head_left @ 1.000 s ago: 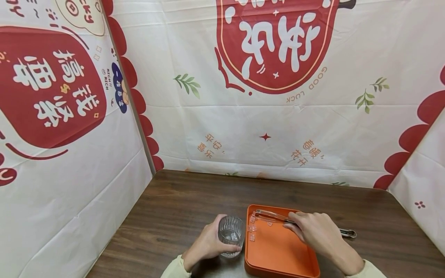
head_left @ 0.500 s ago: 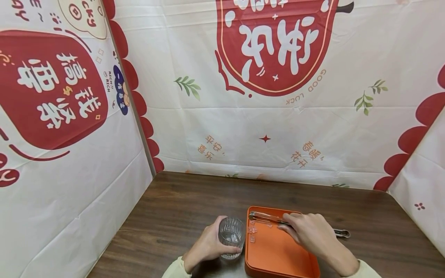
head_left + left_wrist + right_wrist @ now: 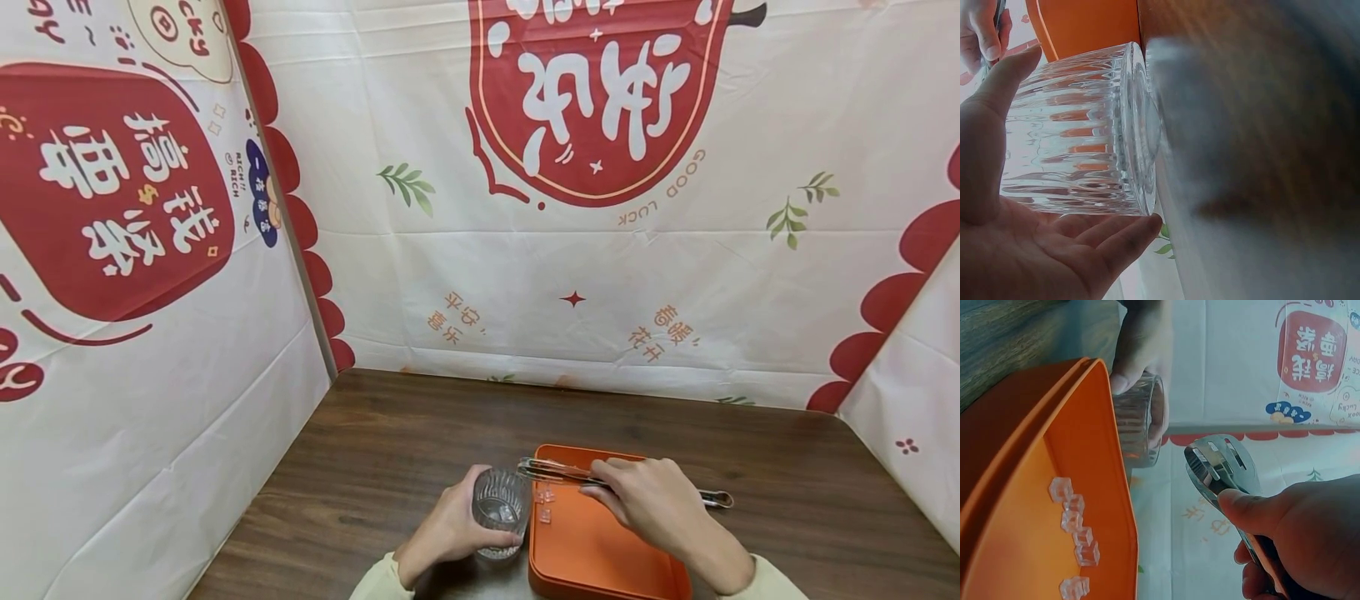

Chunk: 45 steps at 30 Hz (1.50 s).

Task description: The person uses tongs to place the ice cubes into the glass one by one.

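My left hand (image 3: 448, 523) grips a clear ribbed glass (image 3: 498, 504) beside the left wall of an orange tray (image 3: 600, 542). In the left wrist view, thumb and fingers lie on opposite sides of the glass (image 3: 1066, 137). My right hand (image 3: 663, 504) holds metal tongs (image 3: 558, 472), their slotted head over the tray's left rim and close to the glass's mouth. Whether anything sits between the tong tips, I cannot tell. Several small clear cubes (image 3: 1075, 522) lie on the tray floor along its left side.
The dark wooden table (image 3: 390, 425) extends behind and left of the glass. Printed white cloth (image 3: 525, 258) hangs along the back and both sides.
My right hand has moved left with the tongs, from over the tray's far left corner to beside the glass's mouth. The left hand and glass have stayed nearly still.
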Each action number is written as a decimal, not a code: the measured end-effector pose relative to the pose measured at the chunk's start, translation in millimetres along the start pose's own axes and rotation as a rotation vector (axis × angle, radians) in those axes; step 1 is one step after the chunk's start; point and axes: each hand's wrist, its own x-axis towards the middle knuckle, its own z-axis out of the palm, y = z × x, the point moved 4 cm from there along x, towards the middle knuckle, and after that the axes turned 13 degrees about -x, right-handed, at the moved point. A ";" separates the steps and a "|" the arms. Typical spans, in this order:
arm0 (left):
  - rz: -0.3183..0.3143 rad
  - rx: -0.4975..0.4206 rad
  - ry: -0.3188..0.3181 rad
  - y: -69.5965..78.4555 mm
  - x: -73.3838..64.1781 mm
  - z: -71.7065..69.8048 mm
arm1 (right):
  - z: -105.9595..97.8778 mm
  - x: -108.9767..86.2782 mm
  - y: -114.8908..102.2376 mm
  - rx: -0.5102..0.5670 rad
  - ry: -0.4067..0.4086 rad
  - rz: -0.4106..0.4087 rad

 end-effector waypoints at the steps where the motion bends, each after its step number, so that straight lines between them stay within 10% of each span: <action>1: 0.000 0.001 0.000 0.1 0.0 0.0 | 0.1 0.8 -1.0 0.003 -0.003 0.000; 45: 0.000 0.003 -0.001 -0.5 0.6 -1.0 | 3.3 11.3 -16.8 0.048 -0.029 -0.028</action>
